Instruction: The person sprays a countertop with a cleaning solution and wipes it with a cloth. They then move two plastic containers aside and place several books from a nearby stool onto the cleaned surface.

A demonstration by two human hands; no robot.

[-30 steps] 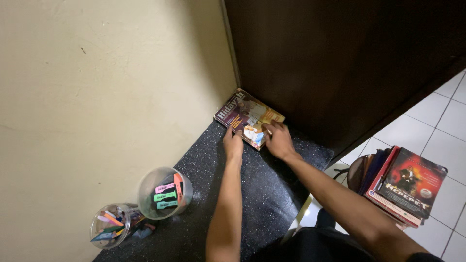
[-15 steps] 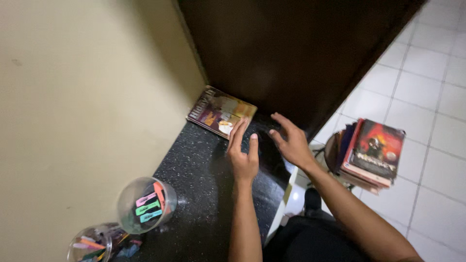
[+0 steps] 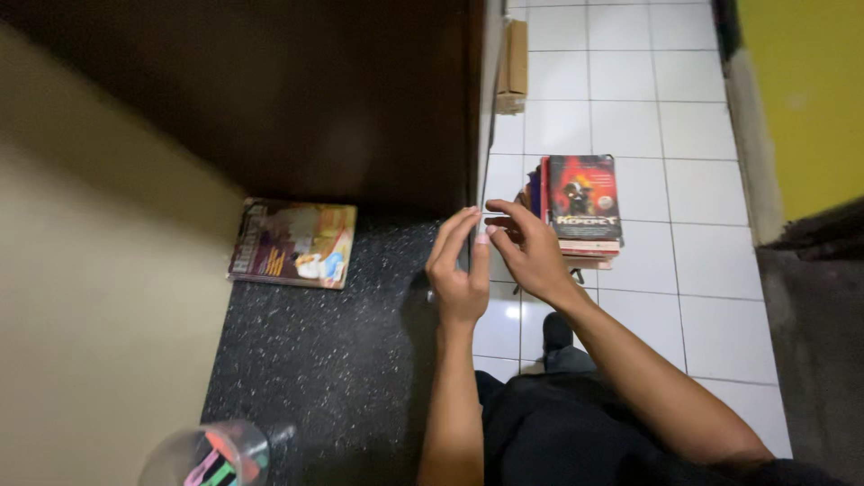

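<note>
Both hands — left hand point(image 3: 459, 274), right hand point(image 3: 526, 252) — released, empty, near the book stack point(image 3: 580, 202).

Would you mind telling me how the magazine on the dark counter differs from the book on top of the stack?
The magazine lies alone and flat on the speckled counter, while the top book caps a stack over the tiled floor. The magazine's cover is pale and yellowish; the book's is red and black. Both lie face up, untouched by either hand.
</note>
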